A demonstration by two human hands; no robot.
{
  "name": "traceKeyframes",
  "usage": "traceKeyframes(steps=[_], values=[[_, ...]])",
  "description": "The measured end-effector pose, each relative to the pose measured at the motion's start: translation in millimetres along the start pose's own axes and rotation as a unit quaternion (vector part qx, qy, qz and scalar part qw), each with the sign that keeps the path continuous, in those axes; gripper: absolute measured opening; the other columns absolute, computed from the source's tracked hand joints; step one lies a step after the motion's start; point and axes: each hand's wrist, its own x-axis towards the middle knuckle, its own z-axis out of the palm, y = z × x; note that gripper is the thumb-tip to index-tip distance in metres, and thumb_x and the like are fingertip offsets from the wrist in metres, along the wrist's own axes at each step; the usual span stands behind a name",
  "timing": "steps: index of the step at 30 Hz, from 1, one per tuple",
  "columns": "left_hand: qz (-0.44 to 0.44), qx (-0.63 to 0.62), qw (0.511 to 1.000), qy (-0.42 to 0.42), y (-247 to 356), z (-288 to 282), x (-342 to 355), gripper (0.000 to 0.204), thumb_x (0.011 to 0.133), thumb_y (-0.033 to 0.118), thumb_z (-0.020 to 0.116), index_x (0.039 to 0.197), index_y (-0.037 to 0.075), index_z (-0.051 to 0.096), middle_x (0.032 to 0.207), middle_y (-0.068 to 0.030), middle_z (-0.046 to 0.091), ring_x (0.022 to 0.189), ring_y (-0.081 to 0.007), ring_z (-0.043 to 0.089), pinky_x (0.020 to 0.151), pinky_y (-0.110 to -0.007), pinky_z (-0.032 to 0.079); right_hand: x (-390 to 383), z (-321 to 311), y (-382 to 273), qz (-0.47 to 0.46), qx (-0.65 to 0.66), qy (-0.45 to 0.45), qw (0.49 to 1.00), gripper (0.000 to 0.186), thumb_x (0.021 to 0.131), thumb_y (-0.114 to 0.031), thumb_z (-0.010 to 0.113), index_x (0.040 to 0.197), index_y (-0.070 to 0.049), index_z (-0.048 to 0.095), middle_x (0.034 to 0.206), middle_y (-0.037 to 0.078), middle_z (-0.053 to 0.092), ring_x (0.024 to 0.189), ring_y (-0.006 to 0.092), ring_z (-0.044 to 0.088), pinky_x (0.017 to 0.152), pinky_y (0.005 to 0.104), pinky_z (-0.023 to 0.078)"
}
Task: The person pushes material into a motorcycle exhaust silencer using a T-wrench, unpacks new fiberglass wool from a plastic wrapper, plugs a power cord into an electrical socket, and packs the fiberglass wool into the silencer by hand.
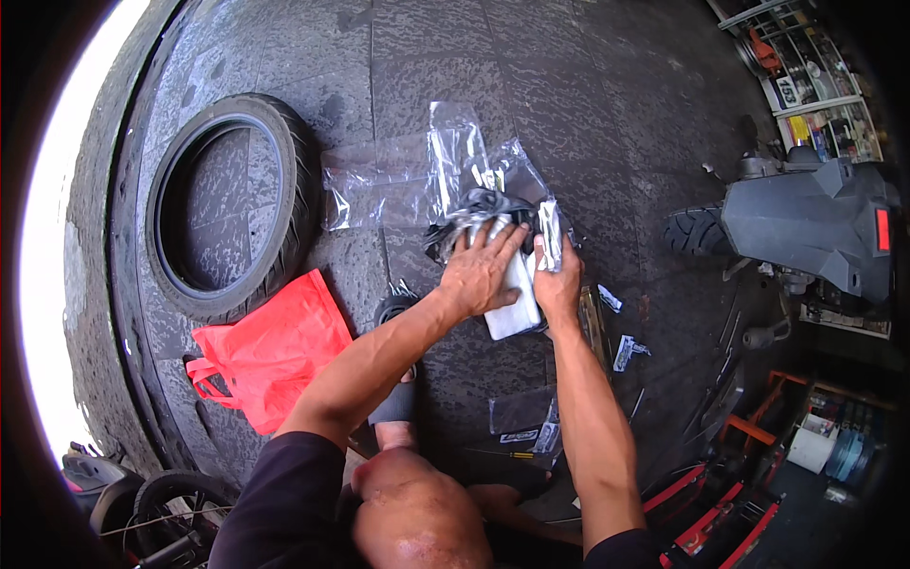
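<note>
Fingers (pixel 502 245) of our left hand (pixel 479 275) lie spread and flat, pressing down on a white flat packet (pixel 517 308) that rests on the dark paved floor (pixel 588 104); they clamp nothing, they only pin it. Far to the left a bare black tyre (pixel 232 204) lies flat, and nearer us a red cloth bag (pixel 270 351) sits slumped, both well apart from the work. Just beyond the left fingertips a crumpled heap of clear plastic wrapping (pixel 455 161) and dark grey film (pixel 479 211) touches the packet's far end. Our right hand (pixel 557 280) is closed around a small foil-wrapped piece (pixel 550 228), held upright just beside the packet's right edge, thumb and fingers curled onto it. We judge the packet light and fairly stiff, its smooth skin likely slippery, so a flat palm on top and a pinch at its free near corner should hold it best; the foil piece looks light and crushable, better held by its sides. The loose film is soft and will slide or cling. Small wrapper scraps (pixel 627 351) lie to the right, and a grey scooter (pixel 806 223) stands further off.
</note>
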Motion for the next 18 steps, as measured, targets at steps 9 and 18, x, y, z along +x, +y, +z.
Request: traceKeyframes(steps=[9,18], values=[[-0.041,0.109,0.992,-0.046,6,-10,16,0.091,0.071,0.044,0.081,0.149,0.015,0.043,0.131,-0.0177,0.051,0.122,-0.0353,0.047,0.103,-0.050,0.037,54,-199,10,0.234,0.371,0.084,0.895,0.043,0.092,-0.019,0.074,0.128,-0.002,0.058,0.116,0.010,0.067,0.098,0.0235,0.068,0.085,0.0404,0.055],[0.193,0.118,0.970,0.087,-10,20,26,0.029,0.090,0.034,0.064,0.104,0.010,0.069,0.145,-0.0212,0.046,0.134,-0.0403,0.042,0.111,-0.059,0.031,-129,-222,40,0.355,0.441,0.141,0.812,0.041,0.095,-0.027,0.067,0.126,-0.003,0.059,0.115,0.011,0.070,0.104,0.0270,0.069,0.092,0.0428,0.056]])
